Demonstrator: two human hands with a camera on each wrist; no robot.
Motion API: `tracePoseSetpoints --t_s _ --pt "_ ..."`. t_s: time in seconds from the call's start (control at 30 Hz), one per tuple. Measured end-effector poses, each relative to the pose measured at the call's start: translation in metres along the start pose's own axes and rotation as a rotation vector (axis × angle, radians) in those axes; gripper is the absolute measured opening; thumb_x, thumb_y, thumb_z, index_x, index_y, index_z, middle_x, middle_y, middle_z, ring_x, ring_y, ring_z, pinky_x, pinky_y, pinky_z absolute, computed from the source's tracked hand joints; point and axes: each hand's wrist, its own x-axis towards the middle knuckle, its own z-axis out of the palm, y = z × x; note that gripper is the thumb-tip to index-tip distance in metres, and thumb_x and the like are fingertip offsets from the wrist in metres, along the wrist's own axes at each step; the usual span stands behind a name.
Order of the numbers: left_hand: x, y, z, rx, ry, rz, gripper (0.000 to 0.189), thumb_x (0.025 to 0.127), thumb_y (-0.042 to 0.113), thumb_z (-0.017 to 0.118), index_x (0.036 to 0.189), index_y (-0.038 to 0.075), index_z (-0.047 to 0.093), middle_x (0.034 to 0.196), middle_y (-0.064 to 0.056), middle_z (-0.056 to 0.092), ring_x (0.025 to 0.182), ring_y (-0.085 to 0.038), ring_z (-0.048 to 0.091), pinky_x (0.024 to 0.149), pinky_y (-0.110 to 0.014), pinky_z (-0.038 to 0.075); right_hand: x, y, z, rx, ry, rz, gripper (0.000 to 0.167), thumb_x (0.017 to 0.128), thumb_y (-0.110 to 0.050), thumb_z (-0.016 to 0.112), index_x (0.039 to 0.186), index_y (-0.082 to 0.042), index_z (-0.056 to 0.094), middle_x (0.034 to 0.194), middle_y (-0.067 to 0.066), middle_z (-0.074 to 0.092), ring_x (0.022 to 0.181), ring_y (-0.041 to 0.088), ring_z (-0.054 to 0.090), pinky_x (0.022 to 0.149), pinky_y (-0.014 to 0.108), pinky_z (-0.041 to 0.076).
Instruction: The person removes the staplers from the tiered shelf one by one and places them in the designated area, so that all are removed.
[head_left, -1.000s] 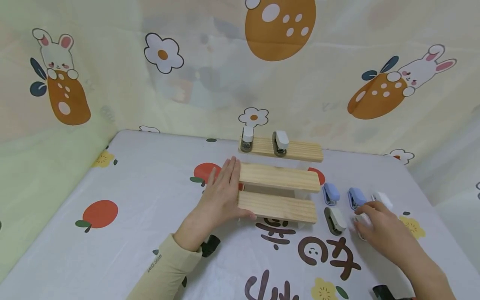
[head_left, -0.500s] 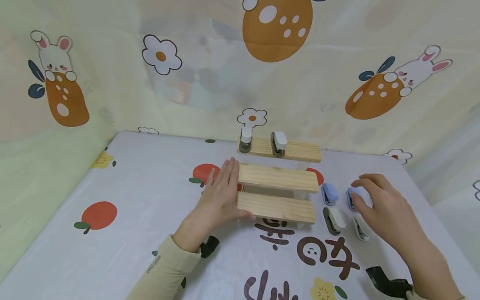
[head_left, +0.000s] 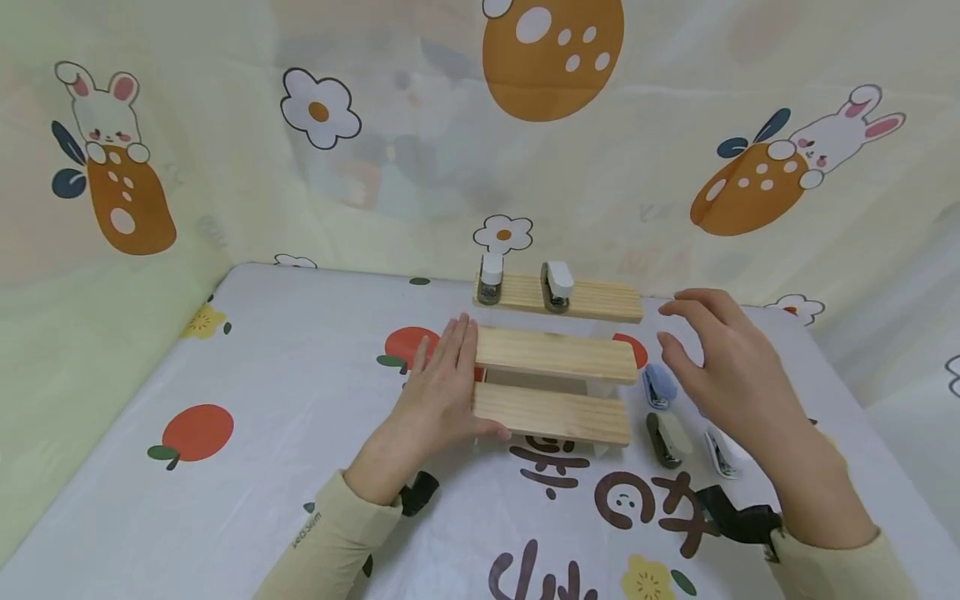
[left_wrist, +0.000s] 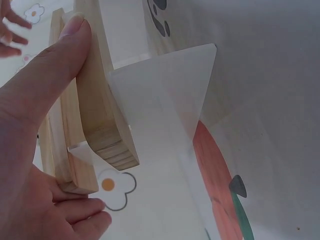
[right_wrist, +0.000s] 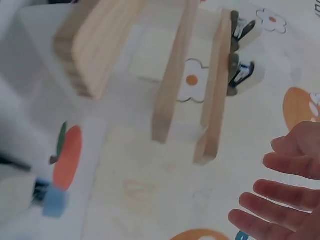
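Note:
A tiered rack of wooden boards with translucent supports has a middle board (head_left: 555,352), a front board (head_left: 551,414) and a back board (head_left: 603,300). My left hand (head_left: 438,392) presses against the rack's left end, fingers straight, thumb (left_wrist: 60,52) on the front board. Two white mini staplers, a left one (head_left: 490,279) and a right one (head_left: 557,286), stand on the back board. My right hand (head_left: 731,375) hovers right of the rack, fingers loosely bent, with nothing visible in it. Below lie a blue stapler (head_left: 660,386), a grey-white stapler (head_left: 667,440) and a white stapler (head_left: 722,452).
The white tablecloth (head_left: 300,417) carries printed fruit, flowers and lettering. A patterned curtain (head_left: 405,167) rises behind the rack. Black camera mounts sit at both wrists, the right one (head_left: 738,517) close to the white stapler. My right hand and forearm hide part of the table.
My right hand has left the white stapler and moved up and away toward the rack's back right, now covering most of a second blue stapler. My left hand stays in place.

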Motion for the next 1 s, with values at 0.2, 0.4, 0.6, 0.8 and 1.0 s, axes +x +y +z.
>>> tracePoseSetpoints --t_s 0.2,0.4,0.6,0.8,1.0 --pt "-0.001 0.0 -0.001 -0.006 -0.002 0.01 0.144 0.057 0.063 0.088 0.158 -0.002 0.009 0.166 -0.017 0.013 0.155 -0.03 0.015 0.124 -0.055 0.013 0.015 -0.014 0.001 0.016 0.032 -0.079 0.029 0.087 -0.001 0.068 0.116 0.002 0.064 0.128 0.02 0.055 0.104 0.038 0.059 0.078 0.056 0.054" --pt "0.0 0.001 -0.002 -0.01 -0.005 0.002 0.142 0.058 0.063 0.088 0.158 -0.001 0.01 0.167 -0.016 0.012 0.155 -0.029 0.013 0.124 -0.055 0.013 0.027 -0.025 0.005 0.029 0.047 -0.133 0.034 0.086 -0.002 0.07 0.118 0.002 0.062 0.128 0.02 0.055 0.099 0.037 0.06 0.075 0.054 0.054" --pt "0.0 0.001 -0.002 -0.002 -0.012 0.001 0.142 0.058 0.062 0.088 0.158 -0.002 0.009 0.167 -0.016 0.012 0.155 -0.029 0.013 0.124 -0.055 0.013 0.033 -0.034 0.011 0.024 0.007 -0.13 0.037 0.087 -0.004 0.07 0.122 0.002 0.06 0.132 0.021 0.053 0.103 0.038 0.06 0.08 0.055 0.055" --pt "0.001 0.001 -0.002 -0.009 -0.007 0.0 0.142 0.058 0.061 0.089 0.158 -0.002 0.01 0.166 -0.016 0.013 0.155 -0.029 0.014 0.124 -0.054 0.013 0.042 -0.038 0.018 0.021 0.008 -0.171 0.036 0.087 -0.004 0.069 0.121 0.003 0.06 0.128 0.021 0.055 0.102 0.037 0.061 0.079 0.053 0.056" --pt "0.001 0.001 -0.002 -0.003 -0.007 0.001 0.142 0.058 0.062 0.089 0.157 -0.002 0.01 0.166 -0.016 0.013 0.155 -0.029 0.014 0.124 -0.055 0.013 0.048 -0.043 0.024 0.05 -0.023 -0.168 0.038 0.089 -0.006 0.068 0.125 0.001 0.058 0.13 0.021 0.053 0.104 0.039 0.061 0.079 0.055 0.054"
